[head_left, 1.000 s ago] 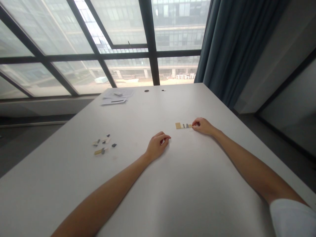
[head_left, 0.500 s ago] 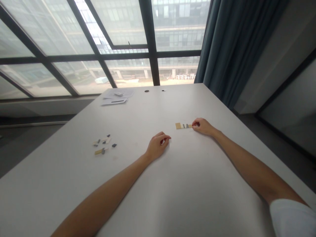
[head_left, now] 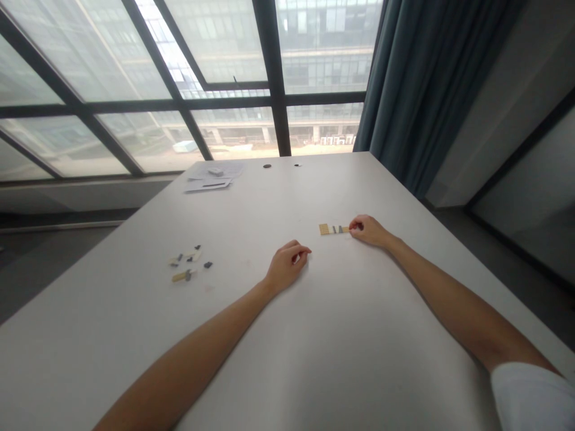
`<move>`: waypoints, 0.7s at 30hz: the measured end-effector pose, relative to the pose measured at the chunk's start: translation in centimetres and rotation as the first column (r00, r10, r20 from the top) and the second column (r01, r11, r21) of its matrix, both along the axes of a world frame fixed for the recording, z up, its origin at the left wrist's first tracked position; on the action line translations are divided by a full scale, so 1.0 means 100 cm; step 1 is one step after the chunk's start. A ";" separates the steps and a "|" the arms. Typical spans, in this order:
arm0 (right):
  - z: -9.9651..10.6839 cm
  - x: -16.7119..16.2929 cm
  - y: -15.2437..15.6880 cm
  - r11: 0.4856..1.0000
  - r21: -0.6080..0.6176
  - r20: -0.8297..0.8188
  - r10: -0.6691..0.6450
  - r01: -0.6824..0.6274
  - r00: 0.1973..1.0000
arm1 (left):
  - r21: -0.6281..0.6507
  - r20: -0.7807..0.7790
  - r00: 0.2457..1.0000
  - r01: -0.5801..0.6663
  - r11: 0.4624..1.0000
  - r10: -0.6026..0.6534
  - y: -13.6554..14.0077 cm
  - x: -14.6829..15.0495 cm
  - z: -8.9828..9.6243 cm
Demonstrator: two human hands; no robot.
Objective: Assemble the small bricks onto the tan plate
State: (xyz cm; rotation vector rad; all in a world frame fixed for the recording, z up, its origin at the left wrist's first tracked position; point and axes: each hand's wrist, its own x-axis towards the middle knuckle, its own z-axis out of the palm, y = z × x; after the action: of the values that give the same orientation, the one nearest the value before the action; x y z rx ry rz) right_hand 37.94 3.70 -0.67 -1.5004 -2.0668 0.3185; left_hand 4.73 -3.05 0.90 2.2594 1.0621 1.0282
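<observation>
My right hand [head_left: 369,230] is on the table, its thumb and fingers closed on the right end of a short strip of building blocks [head_left: 336,229]. The strip lies flat, with a wider tan block at its left end and white, grey and tan parts toward my fingers. My left hand [head_left: 287,263] rests on the tabletop to the left and nearer to me. Its thumb and index fingertip are pressed together, and nothing shows between them. Further left lies a small tan-and-grey block piece [head_left: 181,276], apart from both hands.
Loose small white and dark pieces [head_left: 194,256] lie around the tan-and-grey piece, with a dark piece [head_left: 208,264] to the right. Papers [head_left: 209,184] are at the table's far left, and a round dark cable hole [head_left: 267,166] is near the back edge. A curtain [head_left: 413,90] hangs beyond the right side.
</observation>
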 end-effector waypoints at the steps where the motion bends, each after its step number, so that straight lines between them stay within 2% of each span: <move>1: 0.000 0.000 0.000 1.000 -0.003 0.001 0.000 0.000 1.000 | -0.002 0.000 1.000 0.001 1.000 -0.001 0.000 0.000 0.000; 16: 0.003 -0.001 -0.001 1.000 -0.007 -0.030 0.016 -0.016 0.999 | -0.003 0.000 1.000 0.005 1.000 -0.005 0.001 -0.001 -0.004; 21: 0.020 -0.007 -0.003 0.989 0.121 -0.152 -0.061 0.080 0.986 | -0.015 -0.019 1.000 -0.013 1.000 0.013 0.001 -0.001 -0.004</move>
State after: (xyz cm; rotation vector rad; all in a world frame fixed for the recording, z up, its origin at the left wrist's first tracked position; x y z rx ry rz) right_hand 37.24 3.35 1.35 -1.4263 -1.8771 0.2586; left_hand 4.64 -2.95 0.51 2.2573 1.0905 1.0021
